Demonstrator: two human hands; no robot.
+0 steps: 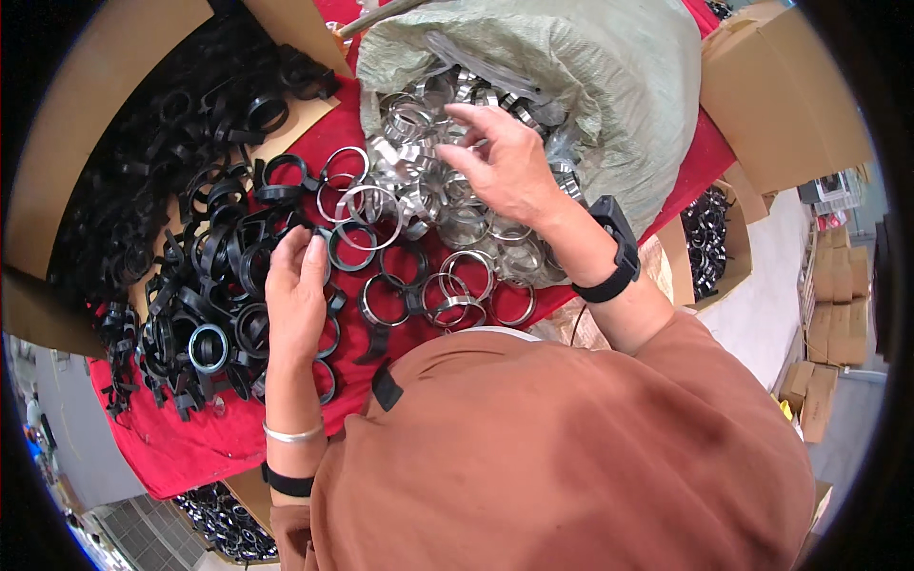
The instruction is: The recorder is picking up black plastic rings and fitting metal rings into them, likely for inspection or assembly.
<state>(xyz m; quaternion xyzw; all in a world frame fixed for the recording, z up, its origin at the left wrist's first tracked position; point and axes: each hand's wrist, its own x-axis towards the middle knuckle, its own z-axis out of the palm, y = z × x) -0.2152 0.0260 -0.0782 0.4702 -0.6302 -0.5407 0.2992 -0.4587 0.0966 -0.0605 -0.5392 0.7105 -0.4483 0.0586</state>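
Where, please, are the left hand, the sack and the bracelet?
Left hand (296, 297): head view, back of the hand.
Sack (633, 100): head view, its pale wall.
Bracelet (293, 437): head view, middle of its band.

Between our left hand (297, 290) and right hand (506, 167) we have open air above loose rings (413, 301) on the counter (205, 459). To the left, the heap of black rings (205, 305) and the carton wall (100, 81) stand in our way; beyond our right hand, the raised side of the sack (624, 114) does. Along the counter's near left edge, we seem to have bare red cloth (171, 452).
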